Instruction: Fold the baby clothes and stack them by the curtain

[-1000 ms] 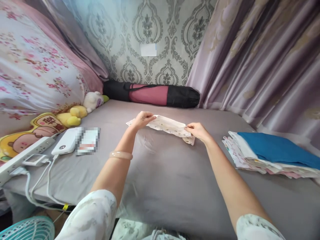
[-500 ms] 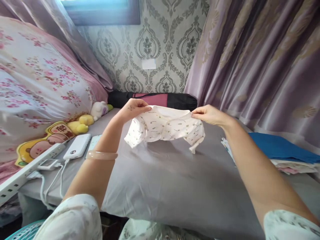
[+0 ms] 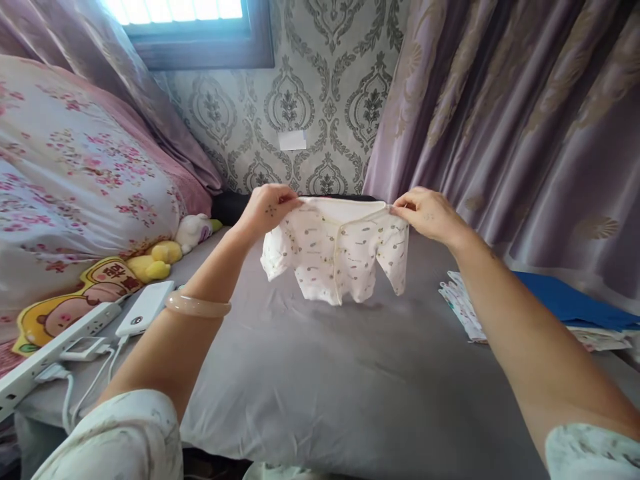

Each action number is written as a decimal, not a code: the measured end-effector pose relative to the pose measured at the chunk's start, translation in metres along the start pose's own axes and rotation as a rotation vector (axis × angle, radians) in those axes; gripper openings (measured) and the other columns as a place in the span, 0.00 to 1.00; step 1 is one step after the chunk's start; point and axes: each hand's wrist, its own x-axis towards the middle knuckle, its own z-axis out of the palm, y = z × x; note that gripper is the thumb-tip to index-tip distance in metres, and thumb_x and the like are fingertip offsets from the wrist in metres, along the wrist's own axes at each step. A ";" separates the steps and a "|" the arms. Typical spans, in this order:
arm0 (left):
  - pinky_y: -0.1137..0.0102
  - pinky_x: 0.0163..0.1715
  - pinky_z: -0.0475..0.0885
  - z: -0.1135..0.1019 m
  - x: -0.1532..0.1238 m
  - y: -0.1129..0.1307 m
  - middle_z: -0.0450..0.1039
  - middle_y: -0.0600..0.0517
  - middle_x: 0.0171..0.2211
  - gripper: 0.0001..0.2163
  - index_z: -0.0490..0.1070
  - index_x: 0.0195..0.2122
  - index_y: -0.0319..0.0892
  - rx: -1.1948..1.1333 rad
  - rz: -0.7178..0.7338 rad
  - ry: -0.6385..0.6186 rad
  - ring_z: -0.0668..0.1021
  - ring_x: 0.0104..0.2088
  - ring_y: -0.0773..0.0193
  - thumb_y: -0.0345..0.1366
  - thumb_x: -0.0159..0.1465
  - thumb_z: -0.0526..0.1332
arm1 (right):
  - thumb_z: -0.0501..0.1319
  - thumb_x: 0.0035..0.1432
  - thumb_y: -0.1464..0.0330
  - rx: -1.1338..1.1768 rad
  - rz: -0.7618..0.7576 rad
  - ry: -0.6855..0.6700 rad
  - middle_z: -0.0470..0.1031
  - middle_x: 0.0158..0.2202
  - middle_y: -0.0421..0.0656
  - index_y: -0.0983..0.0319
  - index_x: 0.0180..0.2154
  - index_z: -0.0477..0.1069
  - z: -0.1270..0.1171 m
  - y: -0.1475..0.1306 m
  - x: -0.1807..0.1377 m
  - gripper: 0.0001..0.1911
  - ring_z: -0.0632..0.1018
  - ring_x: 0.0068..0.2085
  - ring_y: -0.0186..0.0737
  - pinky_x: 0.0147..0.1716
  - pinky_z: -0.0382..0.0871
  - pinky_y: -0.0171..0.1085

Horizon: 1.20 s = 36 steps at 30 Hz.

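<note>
A small white baby shirt [image 3: 333,257] with a scattered print and a pale yellow front edge hangs stretched between my hands, above the grey sheet [image 3: 320,373]. My left hand [image 3: 270,208] pinches its shoulder on the left side, thumb and fingers closed on the cloth. At the opposite shoulder, my right hand [image 3: 425,212] grips the fabric the same way. Both sleeves dangle, the left one bunched and the right one hanging straighter. A pale bangle [image 3: 197,305] circles my left forearm.
On the right lie folded clothes [image 3: 465,310] and a blue folded cloth [image 3: 565,297]. At left are a white power strip [image 3: 65,340] with cables, a white power bank [image 3: 145,308], a yellow cushion [image 3: 75,303] and plush toys [image 3: 193,232]. Patterned wallpaper and curtains [image 3: 500,133] stand behind.
The shirt has gone from flared up and crumpled to hanging down at fuller length. My hands still hold both shoulders and sit slightly higher. The view has tilted up a little.
</note>
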 end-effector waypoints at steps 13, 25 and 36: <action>0.52 0.51 0.55 0.031 0.013 -0.009 0.73 0.49 0.42 0.07 0.77 0.32 0.48 0.132 -0.116 0.227 0.64 0.49 0.50 0.44 0.59 0.62 | 0.57 0.62 0.55 -0.173 -0.105 0.222 0.73 0.41 0.46 0.59 0.30 0.77 0.024 0.013 0.008 0.18 0.69 0.44 0.48 0.46 0.58 0.50; 0.53 0.50 0.57 0.023 0.009 -0.006 0.73 0.49 0.40 0.09 0.77 0.31 0.47 0.149 -0.071 0.162 0.64 0.49 0.49 0.46 0.58 0.63 | 0.56 0.62 0.54 -0.164 -0.114 0.202 0.74 0.40 0.45 0.58 0.29 0.76 0.022 0.008 0.003 0.18 0.70 0.43 0.47 0.45 0.59 0.48; 0.56 0.51 0.55 0.039 0.004 -0.002 0.74 0.51 0.42 0.07 0.78 0.32 0.49 0.157 -0.111 0.264 0.66 0.49 0.53 0.43 0.61 0.62 | 0.58 0.61 0.65 -0.147 -0.089 0.264 0.74 0.43 0.45 0.59 0.30 0.74 0.040 -0.003 0.001 0.10 0.70 0.45 0.47 0.47 0.57 0.48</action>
